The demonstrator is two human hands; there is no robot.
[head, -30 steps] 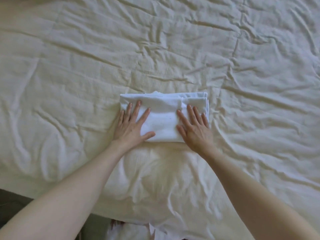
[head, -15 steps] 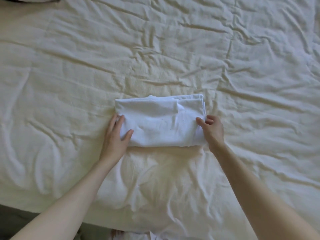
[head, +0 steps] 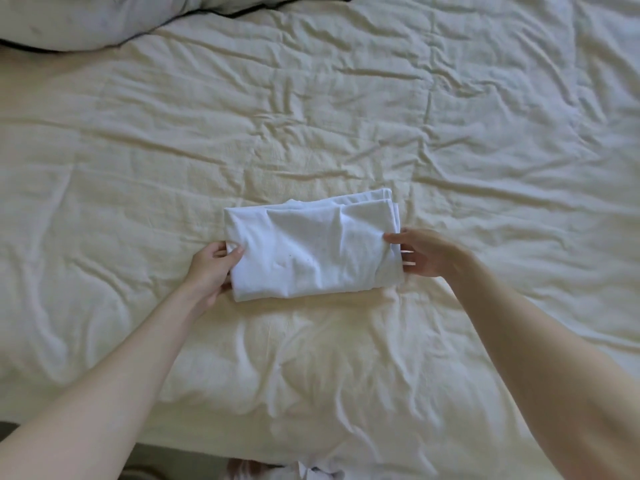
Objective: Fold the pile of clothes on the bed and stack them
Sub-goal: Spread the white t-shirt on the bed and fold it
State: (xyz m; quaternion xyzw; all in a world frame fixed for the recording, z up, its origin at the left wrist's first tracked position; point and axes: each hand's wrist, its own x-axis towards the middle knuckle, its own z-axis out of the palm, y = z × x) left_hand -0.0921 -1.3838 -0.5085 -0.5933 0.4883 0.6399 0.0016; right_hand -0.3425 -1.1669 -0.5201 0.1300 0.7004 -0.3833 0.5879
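Both hands have slid off the top of the folded white cotton garment [head: 311,251] to its ends, and a pale pillow with dark piping [head: 114,20] has come into view at the far left. Now the left hand [head: 211,268] grips the garment's left end, thumb on top, while the right hand [head: 420,252] pinches the right end, its fingers under the edge. It sits mid-way across the wrinkled cream bedspread [head: 346,116], near its front edge.
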